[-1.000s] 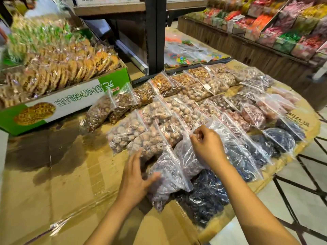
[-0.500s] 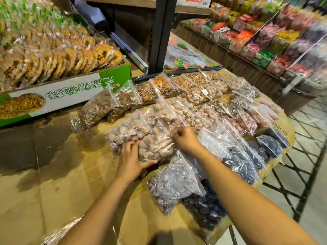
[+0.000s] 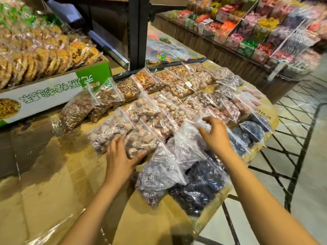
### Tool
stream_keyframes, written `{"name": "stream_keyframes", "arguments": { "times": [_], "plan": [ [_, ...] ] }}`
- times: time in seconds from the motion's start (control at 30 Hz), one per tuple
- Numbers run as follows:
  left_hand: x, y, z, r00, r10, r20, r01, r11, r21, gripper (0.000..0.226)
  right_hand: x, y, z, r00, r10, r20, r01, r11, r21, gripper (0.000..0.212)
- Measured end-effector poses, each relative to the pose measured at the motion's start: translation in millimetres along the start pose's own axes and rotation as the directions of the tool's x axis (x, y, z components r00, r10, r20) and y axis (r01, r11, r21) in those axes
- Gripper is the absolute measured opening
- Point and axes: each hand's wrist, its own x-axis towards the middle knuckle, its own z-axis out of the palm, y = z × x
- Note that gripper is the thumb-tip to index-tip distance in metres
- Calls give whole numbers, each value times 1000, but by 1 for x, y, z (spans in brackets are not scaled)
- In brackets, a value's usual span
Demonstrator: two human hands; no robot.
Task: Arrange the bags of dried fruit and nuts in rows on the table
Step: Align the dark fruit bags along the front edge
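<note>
While your left hand [image 3: 122, 160] cups the clear, lumpy nut bag [image 3: 141, 138], soft and slippery, your right hand [image 3: 215, 137] pinches another's top.

Bare cardboard tabletop [image 3: 53, 174] lay open at seven to nine o'clock. Rows of clear bags [image 3: 177, 96] crowded twelve to three. The green cookie carton [image 3: 53, 92] blocked ten o'clock.
</note>
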Motion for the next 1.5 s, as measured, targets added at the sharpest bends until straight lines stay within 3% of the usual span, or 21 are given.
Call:
{"name": "stream_keyframes", "arguments": {
  "times": [0.1, 0.17, 0.2, 0.3, 0.47, 0.63, 0.77, 0.9, 1.03, 1.17, 1.3, 1.4, 1.5],
  "plan": [
    [-29, 46, 5, 996, 86, 1, -86, 993, -85, 106, 8, 33, -10, 992, 28, 124, -32, 999, 30, 34],
    [-45, 77, 19, 991, 135, 23, -134, 989, -62, 105, 16, 38, -4, 962, -47, 270, 32, 998, 57, 15],
    [-50, 91, 29, 987, 160, 24, -159, 987, -21, 104, 20, 41, 1, 944, -100, 316, 85, 994, 61, 7],
    [-47, 126, 68, 978, 206, 13, -205, 961, 186, 116, 33, 53, 8, 920, -200, 336, 174, 979, 104, 12],
    [-24, 144, 118, 999, -10, 47, -12, 898, 441, 135, 40, 77, -4, 863, -307, 402, 217, 943, 253, 7],
    [-20, 139, 116, 998, -44, 37, 24, 903, 428, 125, 41, 78, -7, 841, -349, 413, 273, 933, 233, 15],
    [-16, 134, 115, 996, -59, 67, 25, 905, 424, 124, 41, 88, -22, 805, -427, 411, 310, 895, 322, 11],
    [-21, 133, 117, 998, 1, 67, -30, 900, 434, 125, 54, 118, -40, 894, -362, 265, 284, 913, 292, 26],
    [-20, 159, 129, 997, 80, 6, -77, 925, 371, 117, 76, 152, -53, 957, -133, 257, 104, 987, 121, 42],
    [-2, 197, 159, 997, 57, 48, -71, 931, 357, 118, 103, 155, -48, 938, -98, 333, 81, 995, 66, 38],
    [14, 197, 185, 994, -24, 109, -40, 833, 552, 119, 117, 146, -33, 866, -114, 486, 94, 993, 65, 33],
    [19, 193, 187, 997, -43, 60, 2, 827, 562, 124, 132, 153, -25, 844, -185, 504, 178, 982, 62, 19],
    [24, 194, 191, 994, -101, 35, 65, 835, 546, 129, 148, 159, -28, 800, -263, 540, 277, 959, 57, 18]
  ]
}}
